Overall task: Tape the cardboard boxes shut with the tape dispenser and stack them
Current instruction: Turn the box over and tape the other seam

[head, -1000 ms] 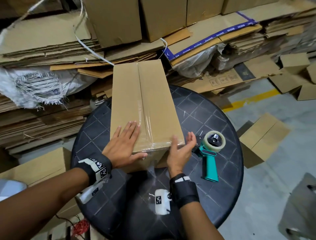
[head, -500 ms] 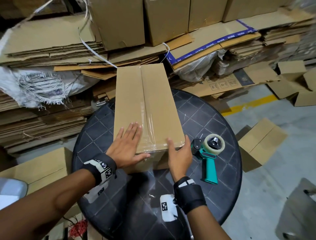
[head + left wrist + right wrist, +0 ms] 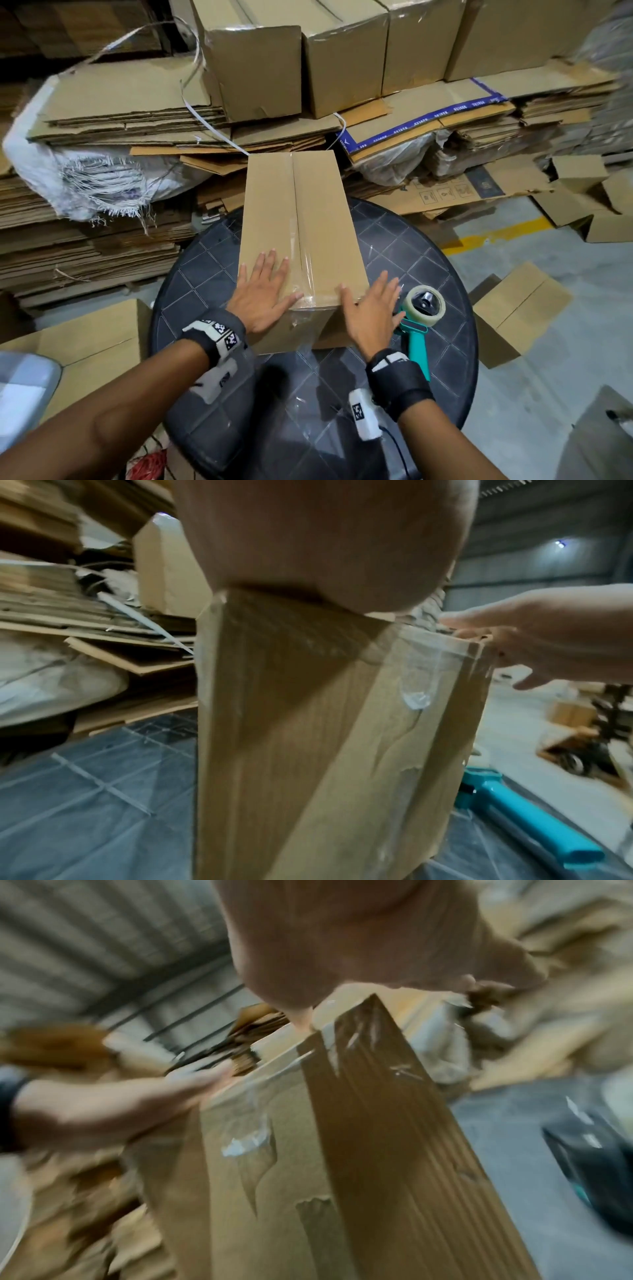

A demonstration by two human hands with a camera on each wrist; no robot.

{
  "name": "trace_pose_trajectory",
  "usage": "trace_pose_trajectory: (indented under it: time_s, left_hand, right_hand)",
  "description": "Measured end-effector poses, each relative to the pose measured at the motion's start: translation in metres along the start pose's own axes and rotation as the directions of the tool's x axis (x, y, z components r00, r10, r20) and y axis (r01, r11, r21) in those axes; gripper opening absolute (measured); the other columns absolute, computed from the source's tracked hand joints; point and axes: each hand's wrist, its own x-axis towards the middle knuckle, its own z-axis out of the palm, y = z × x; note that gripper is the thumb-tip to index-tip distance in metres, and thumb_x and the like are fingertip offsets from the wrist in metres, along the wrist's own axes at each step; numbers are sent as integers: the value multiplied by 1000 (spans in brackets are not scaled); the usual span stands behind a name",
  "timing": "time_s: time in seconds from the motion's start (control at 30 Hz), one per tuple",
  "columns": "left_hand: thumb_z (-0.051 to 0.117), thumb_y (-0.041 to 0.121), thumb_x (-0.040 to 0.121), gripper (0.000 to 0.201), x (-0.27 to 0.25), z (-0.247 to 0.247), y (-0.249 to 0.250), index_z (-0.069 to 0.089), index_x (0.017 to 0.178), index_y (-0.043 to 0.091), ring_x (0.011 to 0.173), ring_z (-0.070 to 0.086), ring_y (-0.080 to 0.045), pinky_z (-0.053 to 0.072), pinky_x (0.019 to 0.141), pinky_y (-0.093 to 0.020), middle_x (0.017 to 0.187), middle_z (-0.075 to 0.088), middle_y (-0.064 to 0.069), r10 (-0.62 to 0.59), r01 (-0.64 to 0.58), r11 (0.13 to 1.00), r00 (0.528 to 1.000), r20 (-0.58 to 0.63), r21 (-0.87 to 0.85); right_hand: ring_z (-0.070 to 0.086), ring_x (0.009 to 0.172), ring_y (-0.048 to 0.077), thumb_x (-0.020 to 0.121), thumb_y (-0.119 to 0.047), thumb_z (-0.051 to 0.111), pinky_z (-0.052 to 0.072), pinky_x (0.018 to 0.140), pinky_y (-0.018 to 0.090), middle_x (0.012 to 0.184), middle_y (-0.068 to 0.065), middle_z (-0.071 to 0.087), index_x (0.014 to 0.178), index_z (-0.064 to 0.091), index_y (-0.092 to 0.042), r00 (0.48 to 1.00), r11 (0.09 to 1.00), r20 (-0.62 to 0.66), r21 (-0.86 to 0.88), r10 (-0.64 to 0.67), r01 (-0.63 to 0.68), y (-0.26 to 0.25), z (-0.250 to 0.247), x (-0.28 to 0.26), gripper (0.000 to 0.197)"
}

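Note:
A long cardboard box (image 3: 318, 219) lies on the round black table (image 3: 428, 240), with clear tape along the near part of its top seam and over the near end (image 3: 414, 685). My left hand (image 3: 262, 294) lies flat on the top near the front left corner, fingers straight, thumb along the near edge. My right hand (image 3: 370, 308) is at the front right corner (image 3: 373, 1001), fingers straight, thumb on the top edge. A teal tape dispenser (image 3: 419, 329) with a tape roll lies on the table just right of my right hand (image 3: 534, 821).
Flattened cardboard stacks (image 3: 120, 113) and upright boxes (image 3: 260, 65) fill the space behind the table. A white woven sack (image 3: 102, 178) lies at left. Loose boxes sit on the floor at right (image 3: 517, 308) and at left (image 3: 92, 346).
The right hand shifted from cupping the front right corner to fingers extended along the box's right side. The left hand stayed flat on top. The camera moved closer and tilted.

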Motion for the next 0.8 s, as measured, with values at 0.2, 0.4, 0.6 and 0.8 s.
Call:
trace_pose_trajectory:
  time_s: [0.2, 0.4, 0.6, 0.8]
  left_hand:
    - [17, 73, 95, 84, -11, 15, 5, -7, 159, 25, 153, -12, -35, 0, 120, -57, 165, -18, -15, -307, 291, 949, 940, -149, -118]
    - [65, 79, 73, 115, -6, 45, -44, 16, 159, 20, 142, 41, -27, 31, 118, -51, 160, 35, -6, -491, 286, 337, 866, 92, -897]
    - [56, 22, 102, 34, -25, 40, -13, 56, 134, 12, 115, 64, -22, 44, 108, -45, 124, 68, -2, -505, 81, 9, 861, 65, -997]
    - [66, 35, 94, 65, -75, 75, 35, 38, 146, 10, 128, 55, -22, 37, 114, -47, 142, 56, -6, -617, -3, -173, 780, 106, -985]
  right_hand:
    - [-7, 153, 41, 92, -77, 28, 11, 114, 70, 166, 20, -11, 160, -3, -18, 981, 925, 20, -330, -194, 190, -16, 3, -19, 95]
    - [58, 124, 37, 102, -53, 41, 48, 100, 46, 141, 14, 57, 151, 21, -18, 946, 957, 211, 210, -246, 202, 23, -12, 11, 63]
    - [54, 116, 11, 79, -34, 84, 42, 97, 24, 129, -9, 56, 150, 18, -22, 811, 907, 426, 310, -401, 285, 37, -39, 22, 98]
    - [60, 117, 35, 84, -9, 67, 48, 90, 37, 129, 13, 63, 145, 32, -16, 798, 899, 415, 180, -437, 399, 23, -54, 48, 70]
